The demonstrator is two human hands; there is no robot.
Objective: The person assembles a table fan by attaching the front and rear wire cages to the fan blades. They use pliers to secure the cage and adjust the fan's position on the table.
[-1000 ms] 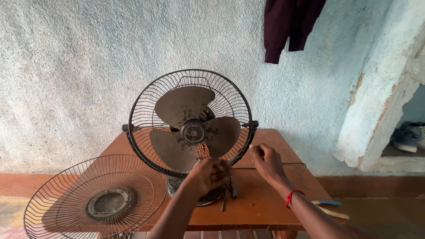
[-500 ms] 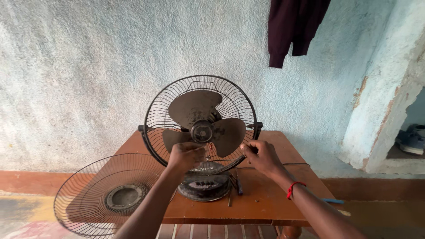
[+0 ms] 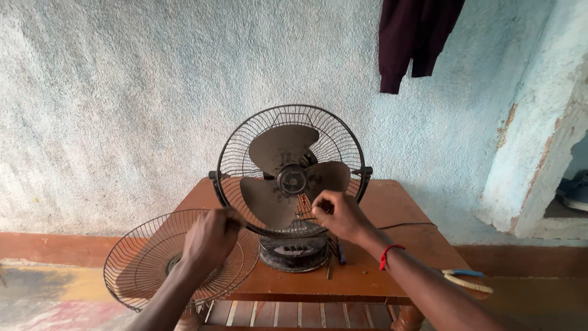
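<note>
A dusty black table fan [image 3: 293,184] stands on a brown wooden table [image 3: 398,208], its three blades bare in front of the rear wire guard. My right hand [image 3: 340,216] is pinched shut on the guard's lower wires, just below the hub. The loose front grille [image 3: 147,270] leans against the table's left edge. My left hand [image 3: 211,238] has its fingers curled over that grille's top rim, close to the fan's lower left rim. A red thread circles my right wrist.
Pliers with blue and yellow handles [image 3: 467,279] lie at the table's right edge. Small dark tools [image 3: 337,252] rest beside the fan's base. A black cord [image 3: 407,225] runs right. A dark garment [image 3: 416,37] hangs on the blue wall; shoes [image 3: 577,190] sit far right.
My left hand has left the fan's lower rim and moved left to the loose grille. My right hand slid inward along the guard. The view shifted left, so the fan sits further right.
</note>
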